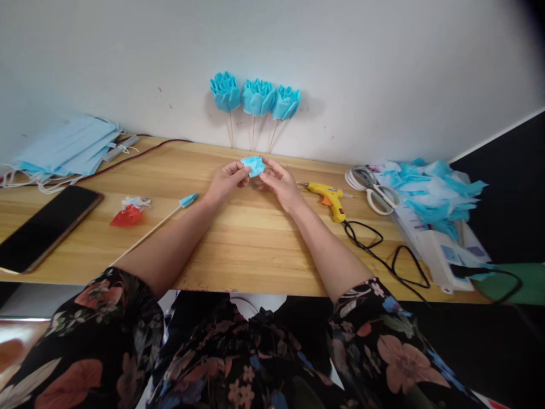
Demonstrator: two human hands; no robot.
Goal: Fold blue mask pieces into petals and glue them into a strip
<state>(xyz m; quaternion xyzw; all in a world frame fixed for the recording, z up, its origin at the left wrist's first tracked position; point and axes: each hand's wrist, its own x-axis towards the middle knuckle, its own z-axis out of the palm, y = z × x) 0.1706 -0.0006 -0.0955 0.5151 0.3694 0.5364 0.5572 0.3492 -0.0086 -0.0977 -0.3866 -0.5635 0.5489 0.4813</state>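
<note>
Between both hands, above the wooden table, is a small piece of light-blue mask fabric [254, 166]. My left hand [230, 179] pinches its left edge between thumb and fingers. On the other side, my right hand [279, 180] grips the right edge the same way. Just behind the hands, three blue fabric flowers [258, 97] on thin sticks lean against the wall. A stick with a rolled blue tip [188, 200] lies beside my left forearm. The yellow glue gun [327, 196] rests to the right of my right hand.
A stack of blue face masks [70, 147] and a phone [49, 227] lie at left, near a small red plastic packet [128, 213]. Scissors [378, 193], a pile of blue and white fabric pieces [434, 190] and a white power strip [445, 258] occupy the right, with a black cord [383, 262] trailing there.
</note>
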